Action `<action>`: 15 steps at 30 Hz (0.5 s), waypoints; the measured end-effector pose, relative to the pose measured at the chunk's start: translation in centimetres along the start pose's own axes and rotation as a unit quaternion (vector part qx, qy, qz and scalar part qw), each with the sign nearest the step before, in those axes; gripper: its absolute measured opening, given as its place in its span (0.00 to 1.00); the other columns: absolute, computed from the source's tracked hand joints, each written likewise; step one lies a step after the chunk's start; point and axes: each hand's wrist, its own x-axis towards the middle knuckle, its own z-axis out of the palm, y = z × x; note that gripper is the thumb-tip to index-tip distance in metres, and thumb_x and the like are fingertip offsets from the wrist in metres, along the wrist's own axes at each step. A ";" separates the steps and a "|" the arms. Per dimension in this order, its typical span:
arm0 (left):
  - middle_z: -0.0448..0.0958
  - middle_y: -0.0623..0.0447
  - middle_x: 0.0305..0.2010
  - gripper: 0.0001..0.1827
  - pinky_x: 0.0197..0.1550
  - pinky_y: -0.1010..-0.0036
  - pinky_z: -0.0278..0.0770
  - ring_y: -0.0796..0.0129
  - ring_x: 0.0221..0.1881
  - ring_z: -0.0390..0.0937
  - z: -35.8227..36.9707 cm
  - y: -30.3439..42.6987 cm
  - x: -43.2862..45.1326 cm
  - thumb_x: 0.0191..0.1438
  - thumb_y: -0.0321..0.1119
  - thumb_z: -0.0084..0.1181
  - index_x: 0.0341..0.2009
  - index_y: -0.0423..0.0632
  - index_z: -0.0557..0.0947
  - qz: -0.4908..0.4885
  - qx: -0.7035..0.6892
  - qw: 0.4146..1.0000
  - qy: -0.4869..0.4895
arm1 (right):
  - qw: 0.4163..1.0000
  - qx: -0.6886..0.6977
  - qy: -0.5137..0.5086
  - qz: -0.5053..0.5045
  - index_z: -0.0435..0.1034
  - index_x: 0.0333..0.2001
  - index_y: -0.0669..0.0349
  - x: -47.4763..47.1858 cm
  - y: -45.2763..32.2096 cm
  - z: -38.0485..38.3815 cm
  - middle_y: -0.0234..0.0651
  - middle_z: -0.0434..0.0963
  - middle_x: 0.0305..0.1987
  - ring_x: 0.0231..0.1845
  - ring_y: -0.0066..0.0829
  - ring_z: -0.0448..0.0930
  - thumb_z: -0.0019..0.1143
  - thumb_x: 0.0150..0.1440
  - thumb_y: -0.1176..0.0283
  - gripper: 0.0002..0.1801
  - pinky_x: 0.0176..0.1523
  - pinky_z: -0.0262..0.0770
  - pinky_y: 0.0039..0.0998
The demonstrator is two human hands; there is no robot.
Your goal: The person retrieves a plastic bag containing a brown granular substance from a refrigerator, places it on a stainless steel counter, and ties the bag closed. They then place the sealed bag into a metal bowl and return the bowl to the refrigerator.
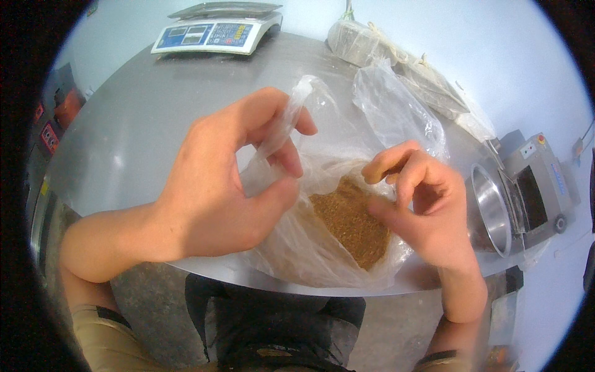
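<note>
A clear plastic bag point(297, 260) lies near the metal table's front edge, its mouth spread wide. Coarse brown powder point(353, 223) shows inside it. My left hand point(223, 186) is at the bag's left side, thumb and fingers curled around a raised fold of the film. Over the powder's right side hovers my right hand point(423, 200), thumb and fingertips apart. Brown dust coats its fingertips, and the thumb is blurred. I see nothing held between its fingers. Part of the bag's right rim is hidden behind that hand.
Behind, a digital scale point(209, 35) stands on the metal table point(139, 116). Another crumpled plastic bag point(395, 102) lies beyond my right hand, before plastic-wrapped items point(362, 44) along the wall. To the right are a steel bowl point(492, 209) and a grey machine point(534, 186).
</note>
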 end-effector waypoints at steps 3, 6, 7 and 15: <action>0.81 0.54 0.37 0.27 0.56 0.68 0.74 0.70 0.43 0.80 -0.1 0.0 0.0 0.43 0.21 0.60 0.52 0.42 0.78 -0.003 0.005 1.000 -0.004 | 0.998 -0.056 -0.026 -0.010 0.73 0.28 0.62 0.0 -0.4 -0.1 0.40 0.82 0.43 0.45 0.30 0.82 0.72 0.49 0.85 0.12 0.53 0.74 0.28; 0.81 0.55 0.36 0.27 0.57 0.68 0.73 0.70 0.42 0.81 0.0 0.0 0.1 0.43 0.21 0.60 0.52 0.42 0.78 -0.008 -0.015 1.000 0.002 | 0.992 -0.109 -0.053 -0.023 0.77 0.31 0.63 0.0 -1.0 -0.5 0.40 0.82 0.43 0.45 0.32 0.82 0.73 0.48 0.84 0.09 0.51 0.74 0.28; 0.81 0.55 0.36 0.27 0.57 0.68 0.73 0.70 0.42 0.81 0.0 0.1 0.1 0.43 0.21 0.60 0.52 0.43 0.78 -0.012 -0.020 1.000 0.003 | 0.992 -0.110 -0.059 -0.020 0.78 0.31 0.63 0.1 -1.1 -0.5 0.39 0.82 0.43 0.45 0.32 0.82 0.73 0.48 0.83 0.09 0.51 0.75 0.28; 0.82 0.55 0.37 0.28 0.58 0.68 0.72 0.70 0.42 0.81 -0.2 0.1 0.1 0.43 0.21 0.61 0.53 0.44 0.78 0.002 -0.015 1.000 0.003 | 0.985 -0.166 -0.003 -0.049 0.79 0.31 0.61 0.2 -1.1 0.4 0.39 0.80 0.46 0.47 0.35 0.81 0.73 0.48 0.82 0.08 0.51 0.75 0.29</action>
